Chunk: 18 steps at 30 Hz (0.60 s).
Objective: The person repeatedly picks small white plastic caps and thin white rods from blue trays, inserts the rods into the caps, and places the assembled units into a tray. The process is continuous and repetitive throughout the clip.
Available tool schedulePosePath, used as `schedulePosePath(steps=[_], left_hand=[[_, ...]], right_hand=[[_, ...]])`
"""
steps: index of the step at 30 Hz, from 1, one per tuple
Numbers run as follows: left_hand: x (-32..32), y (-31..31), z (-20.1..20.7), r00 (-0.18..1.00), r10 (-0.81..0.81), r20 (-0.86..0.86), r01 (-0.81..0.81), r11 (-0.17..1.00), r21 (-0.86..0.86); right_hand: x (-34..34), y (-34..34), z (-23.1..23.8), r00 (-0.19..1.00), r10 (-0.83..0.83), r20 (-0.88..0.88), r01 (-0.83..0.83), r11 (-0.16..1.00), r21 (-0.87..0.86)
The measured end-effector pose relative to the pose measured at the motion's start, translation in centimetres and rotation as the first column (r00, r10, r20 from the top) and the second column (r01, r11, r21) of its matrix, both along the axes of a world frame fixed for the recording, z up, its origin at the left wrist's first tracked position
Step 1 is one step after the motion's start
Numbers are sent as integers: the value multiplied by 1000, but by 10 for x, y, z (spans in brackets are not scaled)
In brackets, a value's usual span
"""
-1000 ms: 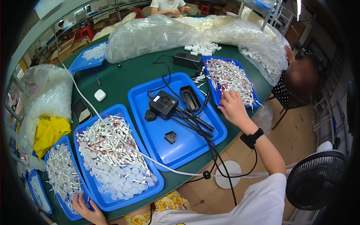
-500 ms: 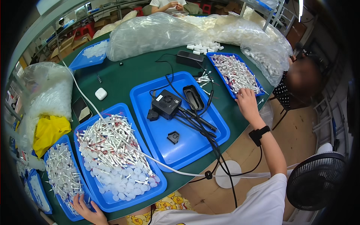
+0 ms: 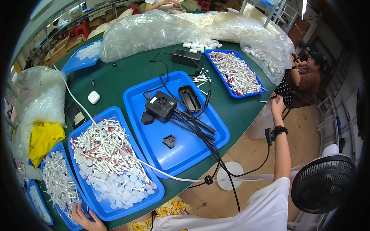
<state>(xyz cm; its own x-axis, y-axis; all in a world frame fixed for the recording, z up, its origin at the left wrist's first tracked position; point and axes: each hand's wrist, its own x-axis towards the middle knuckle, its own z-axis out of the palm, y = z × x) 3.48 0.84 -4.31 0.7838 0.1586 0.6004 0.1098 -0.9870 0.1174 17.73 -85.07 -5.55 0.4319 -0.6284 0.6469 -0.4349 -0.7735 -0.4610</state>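
Observation:
My left hand rests at the near end of a narrow blue tray of small white stick-like parts, its fingers spread. Beside it lies a larger blue tray holding white-and-red sticks and round translucent caps. Far to the right, at the table's edge, my right hand is raised with its fingers drawn together; what they hold, if anything, is too small to make out. One loose white stick lies near those fingers. Beyond it sits another blue tray full of similar sticks.
A blue tray in the middle carries a black device and cables. A white cord crosses the left tray. Large clear bags line the far side. A black fan stands by my right arm. Other people sit at the right.
My right hand has left the near rim of the right-hand tray and moved right, past the table's edge. My left hand stays at the narrow tray. The whole view has shifted slightly.

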Motion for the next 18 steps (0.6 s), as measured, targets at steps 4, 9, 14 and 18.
schedulePosePath(steps=[4, 9, 14, 18], left_hand=[[-20, -2, 15, 997, 75, 13, -76, 993, 87], [-12, 0, 10, 999, 39, 9, -40, 998, 56], [-15, 1, 12, 999, 45, 11, -46, 996, 82], [-17, 2, 12, 999, 49, 18, -50, 994, 98]], right_hand=[[37, 57, -20, 995, -66, 77, -46, 384, 922], [35, 26, -37, 983, -17, 185, -146, 547, 824], [41, 37, -29, 967, -70, 246, -178, 506, 844], [50, 46, -24, 996, 65, 68, -94, 607, 789]])
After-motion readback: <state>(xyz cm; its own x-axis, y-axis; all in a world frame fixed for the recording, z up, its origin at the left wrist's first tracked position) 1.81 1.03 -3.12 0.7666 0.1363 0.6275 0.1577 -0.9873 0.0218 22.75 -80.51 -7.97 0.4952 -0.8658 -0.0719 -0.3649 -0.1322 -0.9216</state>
